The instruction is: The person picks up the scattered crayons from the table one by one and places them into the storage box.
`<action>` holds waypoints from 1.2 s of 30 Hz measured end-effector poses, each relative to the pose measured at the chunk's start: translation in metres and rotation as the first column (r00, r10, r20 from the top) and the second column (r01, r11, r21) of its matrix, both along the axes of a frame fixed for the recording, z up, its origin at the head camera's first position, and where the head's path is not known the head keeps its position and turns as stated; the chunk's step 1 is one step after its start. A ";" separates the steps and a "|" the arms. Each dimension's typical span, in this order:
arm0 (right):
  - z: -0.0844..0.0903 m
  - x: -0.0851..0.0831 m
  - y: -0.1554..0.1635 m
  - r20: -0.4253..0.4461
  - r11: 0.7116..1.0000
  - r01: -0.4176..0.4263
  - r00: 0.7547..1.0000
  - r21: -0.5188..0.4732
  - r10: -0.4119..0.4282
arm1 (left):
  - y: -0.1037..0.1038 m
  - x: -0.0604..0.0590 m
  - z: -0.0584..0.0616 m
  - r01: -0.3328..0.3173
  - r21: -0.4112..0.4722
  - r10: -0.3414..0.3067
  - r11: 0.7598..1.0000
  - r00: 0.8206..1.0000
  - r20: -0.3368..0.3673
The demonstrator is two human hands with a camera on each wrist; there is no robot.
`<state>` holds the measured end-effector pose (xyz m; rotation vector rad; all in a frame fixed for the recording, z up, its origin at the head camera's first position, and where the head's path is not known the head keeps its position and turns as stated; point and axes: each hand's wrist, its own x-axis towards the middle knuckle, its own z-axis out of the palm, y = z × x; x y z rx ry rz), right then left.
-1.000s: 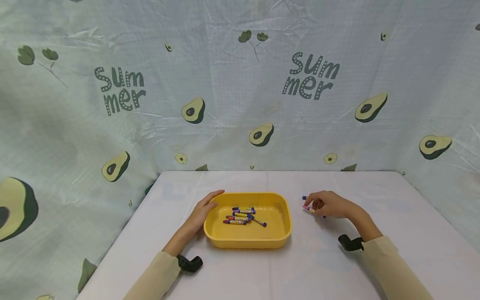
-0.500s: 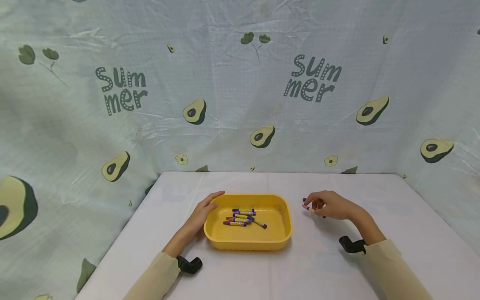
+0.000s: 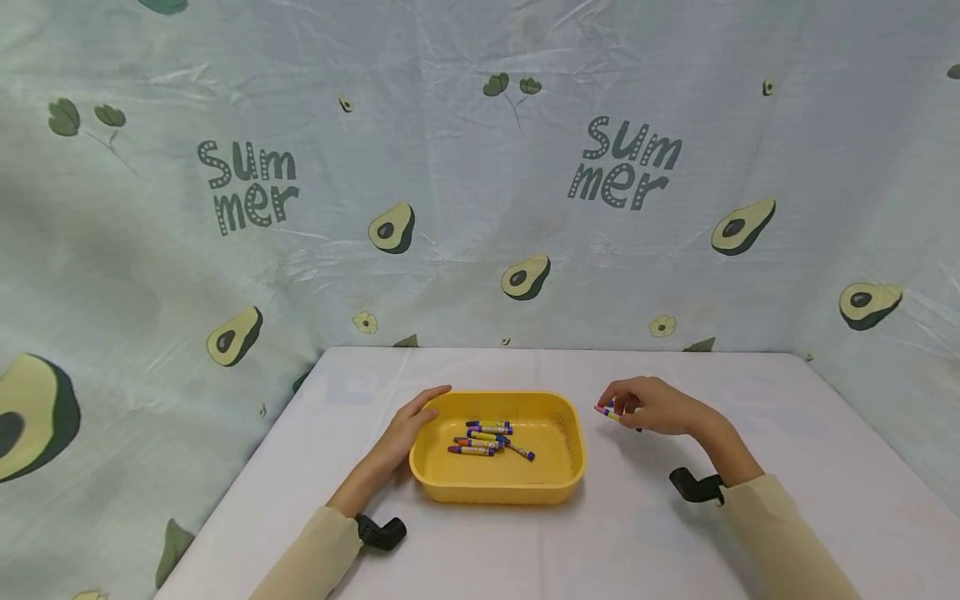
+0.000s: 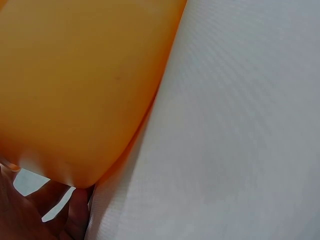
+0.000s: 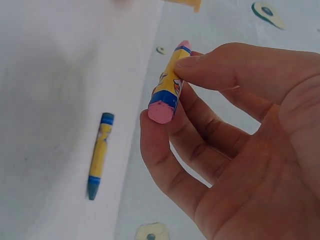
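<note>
Yellow plastic tray (image 3: 573, 467) at mid-worktop (image 3: 480, 550), steadied on its left rim by the left hand (image 3: 408, 429), fingers straight and relaxed against the wall. Inside, a loose heap of crayons (image 3: 489, 438), about six, exact count hard to tell. Further right, right hand (image 3: 652, 407) pinching one pink crayon (image 5: 169, 83) between thumb and fingertips, lifted clear of the worktop. One blue crayon (image 5: 98, 155) lying loose on the cloth beside that hand. Judged well along: most gathered, one in hand, one left out
</note>
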<state>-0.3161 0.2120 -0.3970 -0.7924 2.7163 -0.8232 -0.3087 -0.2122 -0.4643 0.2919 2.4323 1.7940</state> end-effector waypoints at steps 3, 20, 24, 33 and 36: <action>0.008 -0.003 -0.010 -0.004 1.000 -0.004 1.000 0.022 0.004 | 0.000 0.000 0.000 -0.007 -0.002 0.007 1.000 1.000 0.007; 0.055 -0.011 -0.095 -0.049 0.967 -0.192 0.978 0.168 0.203 | -0.004 -0.005 -0.002 0.005 -0.020 -0.004 1.000 1.000 0.006; 0.052 -0.012 -0.114 -0.047 0.958 -0.222 0.971 0.183 0.235 | -0.003 -0.004 -0.002 0.007 -0.017 -0.007 1.000 1.000 0.008; 0.039 -0.015 -0.146 -0.026 0.942 -0.281 0.957 0.182 0.291 | -0.002 -0.004 -0.002 0.002 -0.017 -0.002 1.000 1.000 0.002; 0.036 -0.016 -0.153 -0.020 0.940 -0.287 0.955 0.186 0.296 | -0.002 -0.004 -0.003 0.001 -0.018 -0.001 1.000 1.000 -0.001</action>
